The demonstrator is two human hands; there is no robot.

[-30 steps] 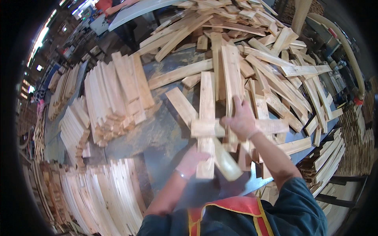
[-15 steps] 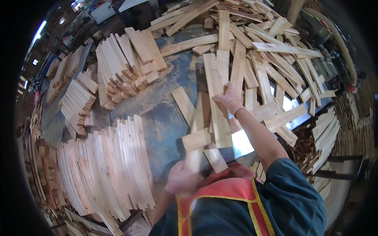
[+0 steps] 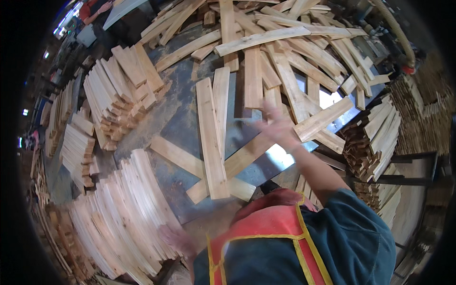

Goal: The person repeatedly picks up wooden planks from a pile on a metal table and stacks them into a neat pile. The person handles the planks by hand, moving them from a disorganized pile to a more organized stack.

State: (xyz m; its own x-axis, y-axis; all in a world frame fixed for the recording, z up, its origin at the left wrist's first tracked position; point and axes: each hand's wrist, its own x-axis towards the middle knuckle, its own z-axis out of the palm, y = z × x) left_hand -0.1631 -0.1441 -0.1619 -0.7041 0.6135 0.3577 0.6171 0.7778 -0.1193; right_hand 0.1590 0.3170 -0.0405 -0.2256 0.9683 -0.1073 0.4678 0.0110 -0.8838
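My right hand reaches over the loose wooden boards, fingers spread and somewhat blurred. Under and beside it, a pale board slants down toward the left. My left hand, smeared by motion, is at the right edge of a row of boards standing close together; its grip does not show clearly. Between my hands, a long board lies across others, among them a board slanting the other way and a narrower one behind it.
A large jumbled heap of boards covers the table's far right. Neat stacks stand at the far left, with a smaller stack nearer. More stacked wood is at the right. Another person is at the upper left.
My left hand has moved left and nearer, from the board ends to the standing row. My right hand has come nearer and its fingers have spread off the long board. The view has shifted.
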